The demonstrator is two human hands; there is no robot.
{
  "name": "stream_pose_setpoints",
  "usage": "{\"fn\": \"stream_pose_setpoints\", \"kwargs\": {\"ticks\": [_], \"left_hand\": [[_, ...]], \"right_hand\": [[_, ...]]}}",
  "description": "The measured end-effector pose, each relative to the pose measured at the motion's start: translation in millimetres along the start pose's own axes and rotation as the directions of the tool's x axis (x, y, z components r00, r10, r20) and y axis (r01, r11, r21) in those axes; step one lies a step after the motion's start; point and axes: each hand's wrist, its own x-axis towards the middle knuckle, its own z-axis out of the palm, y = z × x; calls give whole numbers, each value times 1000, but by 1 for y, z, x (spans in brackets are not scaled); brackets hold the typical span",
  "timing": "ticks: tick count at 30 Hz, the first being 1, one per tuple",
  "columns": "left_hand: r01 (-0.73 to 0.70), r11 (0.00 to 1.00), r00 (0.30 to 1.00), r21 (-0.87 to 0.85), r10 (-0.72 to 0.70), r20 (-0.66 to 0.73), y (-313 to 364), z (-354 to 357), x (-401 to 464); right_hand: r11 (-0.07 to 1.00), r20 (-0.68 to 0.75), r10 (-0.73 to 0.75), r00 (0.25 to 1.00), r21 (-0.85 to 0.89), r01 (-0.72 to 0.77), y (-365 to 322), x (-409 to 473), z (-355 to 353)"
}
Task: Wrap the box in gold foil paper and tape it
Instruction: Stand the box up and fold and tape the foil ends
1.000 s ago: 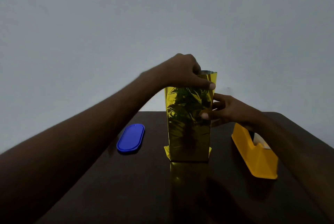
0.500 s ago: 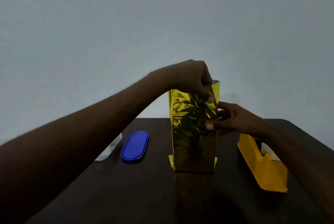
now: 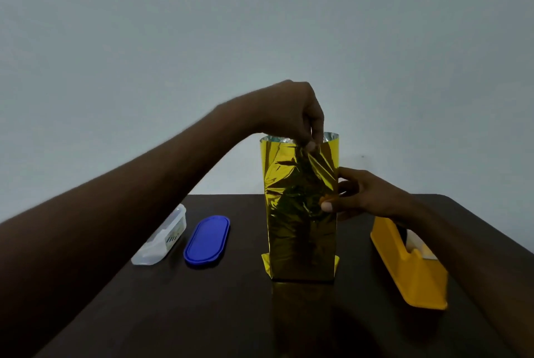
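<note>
Table: a dark table [image 3: 202,314] filled the lower part of the view and mirrored the gold of the foil just in front of the box.
Dispenser: a yellow tape dispenser [image 3: 410,271] lay on the table at the right, well apart from the box, its long side running away from the camera; a pale roll showed in its far part.
Box: the box [image 3: 300,248] stood upright on one end near the middle of the table, sheathed in foil [image 3: 289,184]; only the foil showed, not the box's own surface. Small gold flaps stuck out at both lower corners. The foil rose as an open sleeve at the top, silver inside.
Lid: a blue oval lid [image 3: 207,239] lay flat to the left of the box, apart from it.
Tub: a clear plastic tub [image 3: 160,237] lay just left of the lid.
Right hand: the right hand [image 3: 367,194] gripped the box's right edge at mid height, thumb on the near face and fingers curled round the right side.
Left hand: the left hand [image 3: 291,110] came over from the left, above the box, and pinched the top edge of the foil between fingertips and thumb; creases ran down from the pinch.
Wall: a plain pale wall [image 3: 260,25] stood behind the table.
</note>
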Motion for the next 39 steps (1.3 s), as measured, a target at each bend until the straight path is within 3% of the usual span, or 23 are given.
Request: {"fn": "stream_pose_setpoints", "kwargs": {"ticks": [3,5,7,9,14,17,21,24,32,36,39], "left_hand": [[11,996,999,-85,-7,45,-2,-12,-7],[81,996,982,30,-84,167,-2,-7,-9],[99,974,969,204,-141,201,-3,3,-9],[100,972,978,213,-136,158,-6,5,-12],[98,995,995,14,-98,-4,-15,-20,-29],[104,994,995,-40,-104,5,-22,-20,-37],[140,985,988,102,-146,54,-24,11,-33],[140,975,990,175,-138,-26,-23,25,-27],[120,993,955,-18,-120,-271,-30,4,-38],[328,944,880,45,-287,-379,-49,8,-46],[465,885,869,24,-451,-203,-65,22,-51]], "right_hand": [[1000,-7,5,1000,3,-5,1,1,0],[1000,-10,4,1000,1,-4,2,1,0],[1000,-9,0,1000,1,0,3,1,0],[1000,-8,-4,1000,0,4,2,2,0],[1000,-15,-5,1000,0,5,7,3,0],[1000,-17,-8,1000,-17,7,7,3,-1],[999,-5,-8,1000,-32,8,9,7,-2],[999,3,-4,1000,-34,4,9,7,-3],[999,-2,18,1000,-35,-19,11,8,-4],[1000,9,11,1000,-27,-10,8,6,-3],[1000,3,8,1000,-27,-8,8,5,-2]]}}
